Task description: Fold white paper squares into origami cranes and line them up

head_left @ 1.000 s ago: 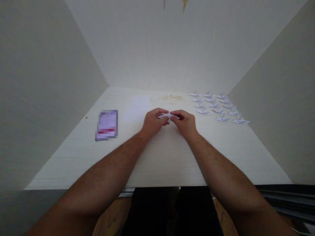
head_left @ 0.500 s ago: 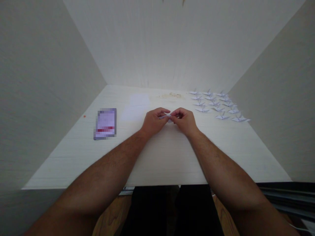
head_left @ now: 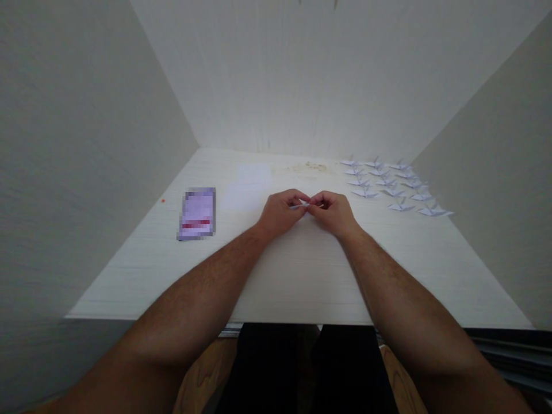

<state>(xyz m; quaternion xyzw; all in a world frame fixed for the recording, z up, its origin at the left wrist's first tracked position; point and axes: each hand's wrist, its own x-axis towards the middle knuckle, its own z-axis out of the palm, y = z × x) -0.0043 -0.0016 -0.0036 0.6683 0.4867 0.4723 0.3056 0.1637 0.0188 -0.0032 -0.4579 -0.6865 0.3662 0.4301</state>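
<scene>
Both hands meet over the middle of the pale tabletop, fingertips pinched onto one small folded piece of white paper held between them, just above or at the surface; which of the two cannot be told. The left hand curls its fingers over the paper's left end, and the right hand closes thumb and fingers on the right end, so the two hands nearly touch at the fold. Most of the paper is hidden by the fingers, and only a thin white sliver shows. To the right, well apart from the hands, a cluster of small folded paper cranes sits in rough rows near the back corner. To the left lies a flat purple pack, its face blurred. Pale walls enclose the tabletop on three sides.
</scene>
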